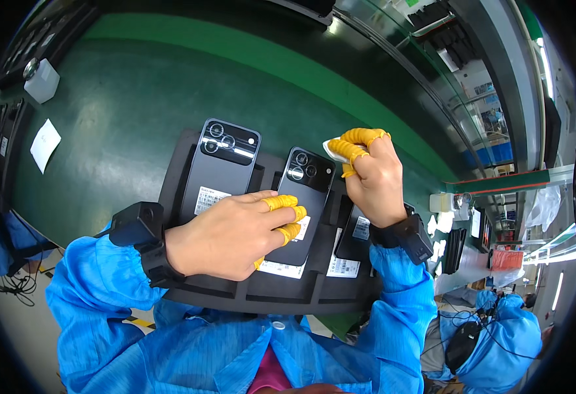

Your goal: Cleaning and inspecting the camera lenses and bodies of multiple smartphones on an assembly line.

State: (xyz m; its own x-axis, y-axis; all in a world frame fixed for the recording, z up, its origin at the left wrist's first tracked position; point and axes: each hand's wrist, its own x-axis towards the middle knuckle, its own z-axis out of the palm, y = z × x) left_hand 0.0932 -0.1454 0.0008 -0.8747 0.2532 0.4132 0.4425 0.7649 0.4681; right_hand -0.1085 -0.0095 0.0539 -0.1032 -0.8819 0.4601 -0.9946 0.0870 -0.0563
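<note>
My left hand [232, 230], with yellow finger cots on its fingertips, reaches across the lower part of a dark grey smartphone [299, 197] and grips it. That phone lies camera side up over the black compartment tray [281, 299]. Above and right of its camera block, my right hand [373, 167], also in yellow finger cots, pinches a folded white wipe [332, 150], apart from the phone. A second dark grey smartphone [221, 174] rests in the tray's left part, a white label on its back. My right forearm partly hides another dark phone [348, 240] at the tray's right.
The green table [137, 85] stretches beyond the tray. At the far left are a white paper sheet [45, 146] and a white dispenser bottle [42, 82]. A shelf frame [393, 46] runs along the back. Other people in blue [508, 331] sit at the right and left.
</note>
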